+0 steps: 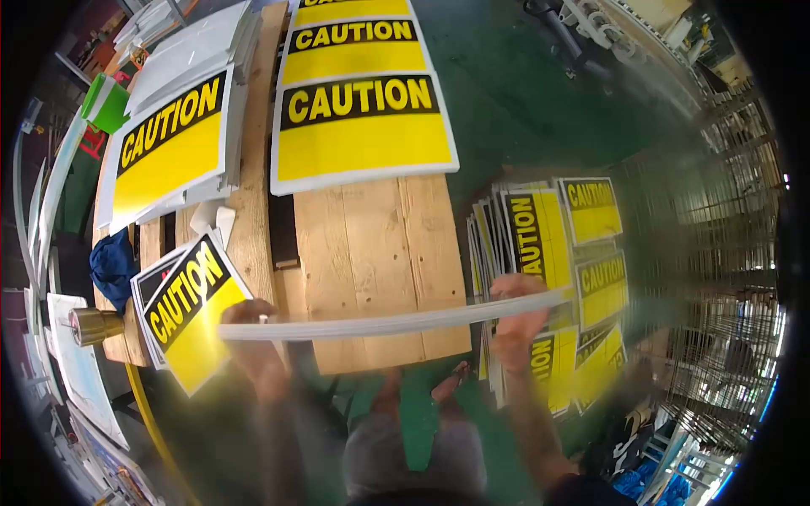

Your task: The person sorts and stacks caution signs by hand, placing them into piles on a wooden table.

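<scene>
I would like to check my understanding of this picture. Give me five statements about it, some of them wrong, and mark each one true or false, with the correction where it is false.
1. The left hand and the right hand hold a pale stack of sheets between them. True.
2. The blue cloth lies at the right side of the scene. False: the blue cloth is at the left edge of the wooden table.
3. The large sign on the table has a black band above a yellow area. True.
4. That sign reads "DANGER". False: it reads "CAUTION".
5. A green container is at the upper left. True.
</scene>
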`<state>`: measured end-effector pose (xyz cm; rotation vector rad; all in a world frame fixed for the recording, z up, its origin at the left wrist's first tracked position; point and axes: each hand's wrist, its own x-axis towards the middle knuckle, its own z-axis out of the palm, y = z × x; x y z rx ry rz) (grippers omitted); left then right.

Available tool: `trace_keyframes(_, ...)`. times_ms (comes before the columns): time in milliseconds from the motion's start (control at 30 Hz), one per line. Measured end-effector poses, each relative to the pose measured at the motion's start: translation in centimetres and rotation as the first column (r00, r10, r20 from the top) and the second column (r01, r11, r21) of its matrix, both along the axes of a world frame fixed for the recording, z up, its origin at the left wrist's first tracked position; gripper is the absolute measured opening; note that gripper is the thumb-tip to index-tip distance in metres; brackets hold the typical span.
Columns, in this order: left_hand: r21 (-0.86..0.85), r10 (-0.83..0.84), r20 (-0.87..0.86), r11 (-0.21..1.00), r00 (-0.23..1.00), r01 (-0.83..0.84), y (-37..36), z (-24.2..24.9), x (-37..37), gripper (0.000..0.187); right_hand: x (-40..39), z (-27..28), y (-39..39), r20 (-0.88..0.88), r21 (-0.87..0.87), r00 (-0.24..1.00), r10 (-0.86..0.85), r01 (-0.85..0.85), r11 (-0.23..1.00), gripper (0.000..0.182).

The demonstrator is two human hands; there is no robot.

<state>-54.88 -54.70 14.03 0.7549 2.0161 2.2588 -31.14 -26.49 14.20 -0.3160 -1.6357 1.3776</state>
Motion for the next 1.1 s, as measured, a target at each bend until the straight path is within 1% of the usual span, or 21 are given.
trace_keyframes(67, -0.052, 0.098, 0.045, 0.994, 0.994, -0.096, 0.3, 1.1, 0.5, 0.104, -0.7, 2.0, -0.6, -0.106, -0.1, 0.994, -0.011, 0.0, 0.995, 0.096)
trace_keyframes(100, -0.082, 0.143, 0.09, 0.987, 0.986, -0.136, 0.6, 1.8, 0.8, 0.111, -0.9, 2.1, -1.5, -0.031, -0.15, 0.996, -0.082, 0.076, 0.986, 0.109)
trace_keyframes(133, -0.111, 0.187, 0.135, 0.979, 0.973, -0.173, 0.9, 2.5, 1.0, 0.118, -0.7, 1.5, -1.6, -0.032, -0.122, 0.995, -0.09, 0.086, 0.989, 0.111)
trace_keyframes(167, -0.066, 0.148, 0.09, 0.988, 0.985, -0.142, 0.8, 2.5, 1.5, 0.116, -0.3, 0.6, -1.5, -0.032, -0.091, 0.995, -0.098, 0.094, 0.991, 0.113)
trace_keyframes(200, -0.027, 0.079, -0.044, 0.996, 0.996, -0.08, 0.9, 2.6, 1.4, 0.106, -0.1, -0.2, -1.3, -0.036, -0.057, 0.994, -0.106, 0.104, 0.993, 0.115)
trace_keyframes(233, 0.01, 0.008, -0.176, 1.0, 0.984, -0.006, 1.3, 2.9, 1.4, 0.096, -0.1, 0.4, -1.3, -0.07, -0.088, 0.997, -0.029, 0.023, 0.996, 0.107)
trace_keyframes(333, -0.188, 0.26, 0.054, 0.951, 0.964, -0.246, 1.5, 2.4, 2.7, 0.089, 0.0, -0.1, -2.0, 0.091, -0.01, 0.99, -0.108, 0.11, 0.994, 0.1)
trace_keyframes(367, -0.136, 0.235, 0.138, 0.967, 0.962, -0.216, 1.3, 2.7, 3.1, 0.09, 0.7, 0.2, -1.9, 0.123, -0.03, 0.991, -0.054, 0.059, 0.998, 0.1)
trace_keyframes(467, 0.004, 0.013, -0.042, 1.0, 0.999, -0.013, 0.9, 2.5, 2.4, 0.089, 0.6, 0.0, -1.8, 0.164, -0.02, 0.984, -0.076, 0.081, 0.997, 0.104)
trace_keyframes(500, 0.001, -0.045, -0.046, 0.999, 0.998, 0.045, 0.0, 2.1, 2.5, 0.089, 1.1, -0.6, -1.5, 0.172, -0.023, 0.984, -0.046, 0.05, 0.998, 0.103)
trace_keyframes(600, -0.014, 0.011, 0.001, 1.0, 1.0, -0.011, -0.5, 0.2, 2.8, 0.087, 1.5, -1.9, -1.1, 0.15, -0.001, 0.989, 0.019, -0.019, 1.0, 0.094)
trace_keyframes(633, -0.024, 0.051, 0.085, 0.998, 0.995, -0.05, -0.1, -0.4, 3.1, 0.081, 1.8, -2.5, -0.9, 0.176, 0.02, 0.984, 0.028, -0.032, 0.999, 0.09)
trace_keyframes(700, 0.196, -0.282, 0.031, 0.942, 0.959, 0.271, -2.5, -8.1, 1.3, 0.073, 3.1, -5.8, -0.5, 0.091, -0.026, 0.977, 0.195, -0.193, 0.981, 0.085)
trace_keyframes(733, 0.094, -0.274, -0.005, 0.957, 0.962, 0.274, -2.2, -7.2, 1.1, 0.068, 3.4, -6.8, -0.5, 0.049, -0.045, 0.961, 0.273, -0.271, 0.962, 0.082)
trace_keyframes(800, -0.11, -0.267, -0.09, 0.96, 0.96, 0.257, -1.4, -5.1, 0.7, 0.058, 1.4, -5.9, -0.4, 0.139, 0.097, 0.99, 0.012, -0.025, 0.995, 0.056)
trace_keyframes(833, -0.272, -0.117, -0.034, 0.957, 0.992, 0.104, -0.4, -3.0, 1.7, 0.056, 1.6, -6.0, -0.2, 0.268, 0.182, 0.954, -0.133, 0.086, 0.98, 0.049)
trace_keyframes(867, -0.44, 0.041, -0.001, 0.897, 0.999, -0.037, 0.0, -1.0, 2.3, 0.054, 0.9, -4.3, -0.1, 0.383, 0.169, 0.909, -0.165, 0.106, 0.98, 0.044)
trace_keyframes(900, -0.52, 0.039, 0.133, 0.854, 0.99, 0.036, 0.1, 0.8, 2.0, 0.054, 0.3, -2.6, 0.1, 0.499, 0.163, 0.846, -0.187, 0.121, 0.979, 0.04)
trace_keyframes(933, -0.53, 0.127, 0.168, 0.848, 0.978, -0.019, 1.2, 1.7, 1.7, 0.042, -0.4, -0.9, 0.3, 0.607, 0.16, 0.769, -0.2, 0.128, 0.979, 0.036)
trace_keyframes(1000, -0.713, 0.115, 0.17, 0.7, 0.979, 0.042, 2.5, 3.3, -0.2, 0.035, -1.5, 0.3, 1.6, 0.834, 0.088, 0.54, -0.113, 0.071, 0.994, 0.045)
trace_keyframes(1100, -0.82, 0.132, 0.172, 0.569, 0.976, 0.067, 3.9, 2.2, -1.8, 0.043, -2.0, -3.0, 2.9, 0.864, 0.159, 0.484, -0.139, 0.0, 0.987, 0.059)
